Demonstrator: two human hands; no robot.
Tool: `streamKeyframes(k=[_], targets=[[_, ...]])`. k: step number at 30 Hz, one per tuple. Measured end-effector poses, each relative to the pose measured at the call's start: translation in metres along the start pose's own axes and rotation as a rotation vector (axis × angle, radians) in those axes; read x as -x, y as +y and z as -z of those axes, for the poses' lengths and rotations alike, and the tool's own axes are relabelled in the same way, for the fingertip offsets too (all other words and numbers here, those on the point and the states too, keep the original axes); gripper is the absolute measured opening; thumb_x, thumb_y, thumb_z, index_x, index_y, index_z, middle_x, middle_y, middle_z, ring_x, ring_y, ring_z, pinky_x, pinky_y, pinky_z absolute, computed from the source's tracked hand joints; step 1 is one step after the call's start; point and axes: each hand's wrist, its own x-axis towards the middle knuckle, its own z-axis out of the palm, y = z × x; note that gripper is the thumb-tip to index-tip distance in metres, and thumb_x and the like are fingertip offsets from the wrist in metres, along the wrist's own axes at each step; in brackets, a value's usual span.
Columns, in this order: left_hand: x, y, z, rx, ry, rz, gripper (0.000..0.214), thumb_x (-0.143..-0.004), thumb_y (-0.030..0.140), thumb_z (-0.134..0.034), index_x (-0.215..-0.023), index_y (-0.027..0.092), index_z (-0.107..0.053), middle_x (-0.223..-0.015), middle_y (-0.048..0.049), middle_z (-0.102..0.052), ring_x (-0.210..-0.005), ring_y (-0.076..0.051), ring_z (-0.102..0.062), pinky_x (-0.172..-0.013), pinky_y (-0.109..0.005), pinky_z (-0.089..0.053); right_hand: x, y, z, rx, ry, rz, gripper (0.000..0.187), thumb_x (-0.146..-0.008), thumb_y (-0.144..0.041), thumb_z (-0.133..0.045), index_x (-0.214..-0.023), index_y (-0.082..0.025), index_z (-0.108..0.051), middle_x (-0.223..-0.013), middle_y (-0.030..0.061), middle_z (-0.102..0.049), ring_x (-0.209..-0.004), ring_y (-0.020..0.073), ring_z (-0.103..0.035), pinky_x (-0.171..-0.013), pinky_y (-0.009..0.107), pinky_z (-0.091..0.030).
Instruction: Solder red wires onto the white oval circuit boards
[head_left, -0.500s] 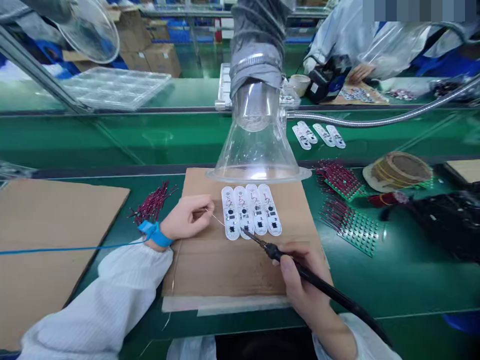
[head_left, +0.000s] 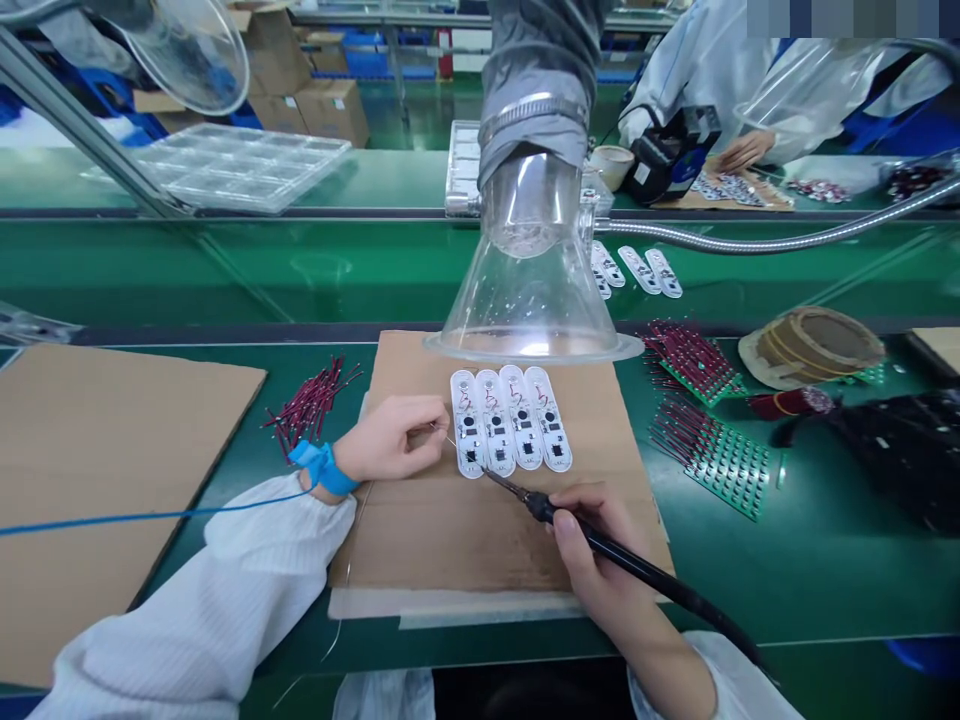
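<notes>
Several white oblong circuit boards [head_left: 511, 418] lie side by side on a cardboard sheet [head_left: 480, 540]. My right hand [head_left: 596, 555] grips a black soldering iron [head_left: 600, 545], its tip touching the lower end of the leftmost boards. My left hand [head_left: 394, 440], wearing a blue wrist strap [head_left: 322, 467], pinches a thin solder wire [head_left: 448, 440] that points at the same spot. A clear fume-extraction funnel [head_left: 531, 290] hangs just above the boards.
A pile of red wires [head_left: 311, 402] lies left of the cardboard. Green boards bristling with red wires [head_left: 709, 455] sit to the right, beside a tape roll [head_left: 814, 345]. More white boards [head_left: 637, 270] lie on the conveyor. Another person [head_left: 720, 90] works at the far bench.
The view shifted slightly. The iron tip slid a little left along the boards' lower ends, and my left hand with the solder wire moved closer to the boards.
</notes>
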Motion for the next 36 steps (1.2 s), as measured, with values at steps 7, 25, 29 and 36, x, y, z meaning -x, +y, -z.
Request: streamKeyframes(k=[7,25,29,36], targets=[[0.001,0.002,0.003,-0.003,0.012,-0.001,0.016,-0.092,0.011,-0.05,-0.079,0.02,-0.053,-0.068,0.0063,-0.048,-0.056,-0.009,-0.036,-0.055,-0.023,-0.031,0.002,0.003,-0.001,-0.014,0.016,-0.006,0.005,-0.111,-0.032,-0.065,-0.112,-0.027,-0.067,-0.088,-0.0007,-0.074,-0.072,0.0153,-0.076,-0.065,0.024,-0.063],[0.0,0.001,0.002,0.012,-0.03,-0.013,0.016,-0.092,0.011,-0.051,-0.081,0.021,-0.052,-0.07,0.0054,-0.051,-0.059,-0.011,-0.04,-0.058,-0.025,-0.033,-0.005,-0.007,-0.001,0.041,-0.007,0.057,0.002,-0.108,-0.028,-0.068,-0.109,-0.028,-0.069,-0.087,-0.0013,-0.076,-0.068,0.0141,-0.077,-0.063,0.021,-0.062],[-0.001,0.001,0.002,0.012,-0.044,-0.014,0.016,-0.092,0.01,-0.051,-0.081,0.021,-0.052,-0.069,0.0052,-0.051,-0.058,-0.012,-0.04,-0.059,-0.026,-0.033,-0.006,-0.007,-0.002,0.048,0.002,0.065,0.002,-0.109,-0.029,-0.067,-0.109,-0.027,-0.068,-0.087,-0.0009,-0.077,-0.069,0.0147,-0.078,-0.064,0.022,-0.063],[0.0,0.001,0.002,0.016,-0.072,0.011,0.016,-0.092,0.012,-0.051,-0.079,0.022,-0.052,-0.067,0.0051,-0.05,-0.057,-0.013,-0.041,-0.06,-0.028,-0.034,-0.009,-0.009,-0.002,0.063,-0.033,0.088,0.006,-0.109,-0.032,-0.067,-0.109,-0.027,-0.069,-0.089,0.0008,-0.08,-0.073,0.0175,-0.081,-0.064,0.023,-0.064]])
